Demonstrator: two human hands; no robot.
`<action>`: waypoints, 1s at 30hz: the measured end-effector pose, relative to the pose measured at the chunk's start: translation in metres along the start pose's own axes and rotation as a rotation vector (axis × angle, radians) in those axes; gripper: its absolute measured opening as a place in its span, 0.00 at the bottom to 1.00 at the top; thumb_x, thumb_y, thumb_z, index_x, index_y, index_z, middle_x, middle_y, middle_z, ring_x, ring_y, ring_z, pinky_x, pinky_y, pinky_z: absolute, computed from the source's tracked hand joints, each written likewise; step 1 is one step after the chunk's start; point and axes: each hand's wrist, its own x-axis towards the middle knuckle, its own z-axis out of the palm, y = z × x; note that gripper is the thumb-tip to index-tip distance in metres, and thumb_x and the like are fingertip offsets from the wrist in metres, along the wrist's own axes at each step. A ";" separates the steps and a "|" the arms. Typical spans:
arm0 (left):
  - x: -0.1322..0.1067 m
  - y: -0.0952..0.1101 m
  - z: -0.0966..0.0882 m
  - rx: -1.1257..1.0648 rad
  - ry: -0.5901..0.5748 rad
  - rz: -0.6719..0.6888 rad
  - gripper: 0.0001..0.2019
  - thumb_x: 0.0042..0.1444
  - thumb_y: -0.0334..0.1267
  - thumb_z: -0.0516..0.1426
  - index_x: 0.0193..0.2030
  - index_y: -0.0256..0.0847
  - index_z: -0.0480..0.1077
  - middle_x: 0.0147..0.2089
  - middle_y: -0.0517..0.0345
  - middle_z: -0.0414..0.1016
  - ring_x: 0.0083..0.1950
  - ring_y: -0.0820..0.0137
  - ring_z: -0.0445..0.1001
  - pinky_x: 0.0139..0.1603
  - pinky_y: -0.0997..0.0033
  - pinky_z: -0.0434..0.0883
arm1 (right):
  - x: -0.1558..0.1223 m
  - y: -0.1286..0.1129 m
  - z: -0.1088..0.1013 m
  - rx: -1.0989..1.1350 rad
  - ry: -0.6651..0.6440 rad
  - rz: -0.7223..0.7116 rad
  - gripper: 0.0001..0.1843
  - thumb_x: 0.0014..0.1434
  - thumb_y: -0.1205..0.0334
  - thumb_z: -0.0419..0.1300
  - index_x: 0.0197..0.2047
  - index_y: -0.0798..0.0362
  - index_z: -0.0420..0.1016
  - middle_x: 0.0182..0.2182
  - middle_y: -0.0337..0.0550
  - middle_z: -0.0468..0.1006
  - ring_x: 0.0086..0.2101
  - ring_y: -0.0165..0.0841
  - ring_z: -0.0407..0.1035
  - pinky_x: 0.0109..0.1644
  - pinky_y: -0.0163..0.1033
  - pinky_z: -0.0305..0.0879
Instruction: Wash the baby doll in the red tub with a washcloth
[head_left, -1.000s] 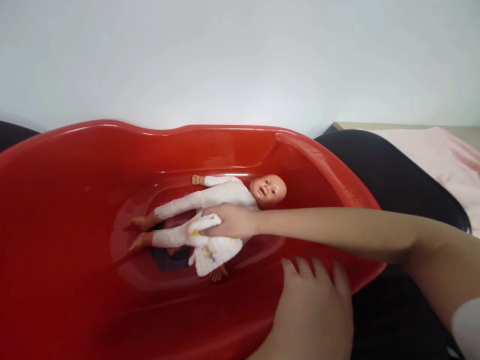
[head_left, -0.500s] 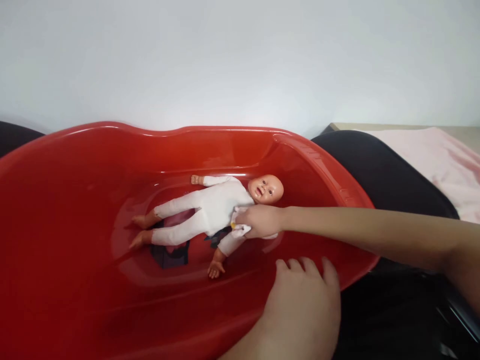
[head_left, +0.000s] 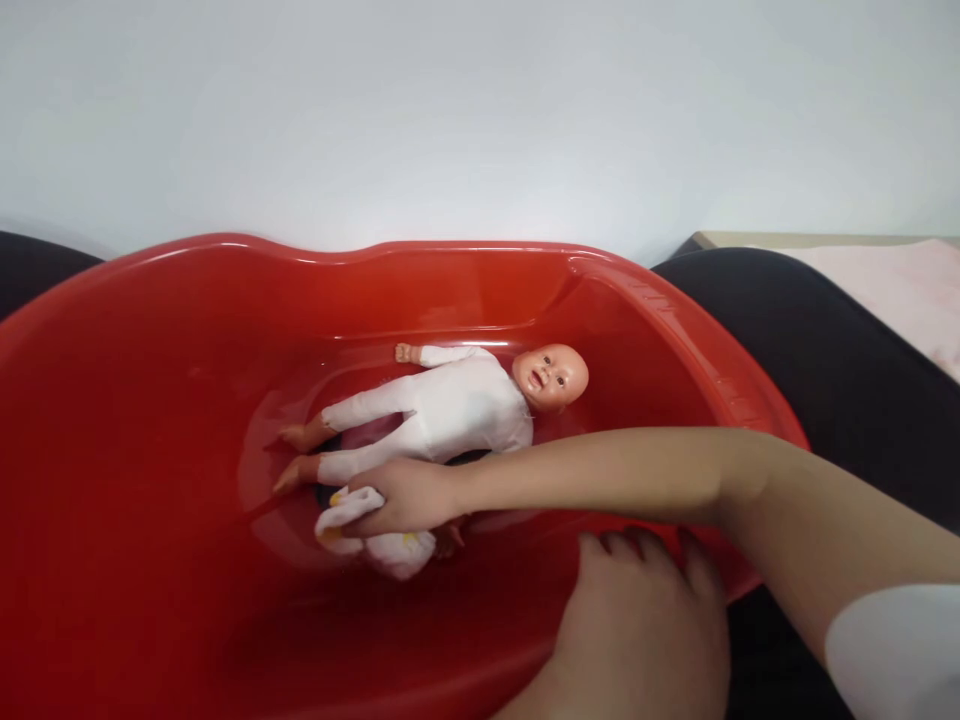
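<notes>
Closest to me is the left hand, back upward on the near rim of the red tub, its fingers a little apart and bent over toward the inside; I can't tell whether it is gripping the rim, since the thumb and palm are out of sight. Beside it, a bare forearm with a white sleeve reaches in from the right. At its end the right hand has its fingers drawn together, pinching a bunched white cloth with yellow patches, part of which hangs below the fingers.

Just beyond the right hand, the doll lies on its back on the floor of the tub, in a white suit, its bald head to the right and its bare feet to the left. Its nearer arm is mostly covered by the person's arm, with a bit of the small hand showing beside the cloth.

Past the tub's right end is a black surface, then a pink cloth on a pale desk. A plain pale wall stands behind everything.
</notes>
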 end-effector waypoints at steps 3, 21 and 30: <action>-0.005 0.002 0.007 0.052 0.116 0.000 0.19 0.62 0.37 0.56 0.58 0.33 0.74 0.42 0.39 0.81 0.38 0.53 0.81 0.36 0.56 0.79 | -0.005 -0.039 -0.018 0.171 -0.026 0.002 0.08 0.61 0.65 0.66 0.45 0.49 0.80 0.41 0.33 0.83 0.44 0.31 0.77 0.48 0.32 0.70; -0.022 -0.072 -0.022 -0.321 -0.199 -0.165 0.37 0.68 0.59 0.51 0.75 0.35 0.59 0.75 0.40 0.63 0.75 0.52 0.62 0.73 0.50 0.62 | -0.302 -0.062 -0.082 -0.252 0.698 0.163 0.14 0.69 0.51 0.58 0.36 0.52 0.72 0.30 0.39 0.75 0.29 0.30 0.68 0.33 0.35 0.64; -0.013 -0.135 0.051 0.350 -0.249 -0.453 0.39 0.60 0.42 0.61 0.77 0.40 0.56 0.80 0.38 0.48 0.79 0.42 0.51 0.69 0.34 0.62 | -0.260 -0.022 -0.041 -0.665 0.838 0.087 0.04 0.64 0.65 0.58 0.35 0.52 0.72 0.29 0.38 0.75 0.28 0.31 0.67 0.33 0.38 0.52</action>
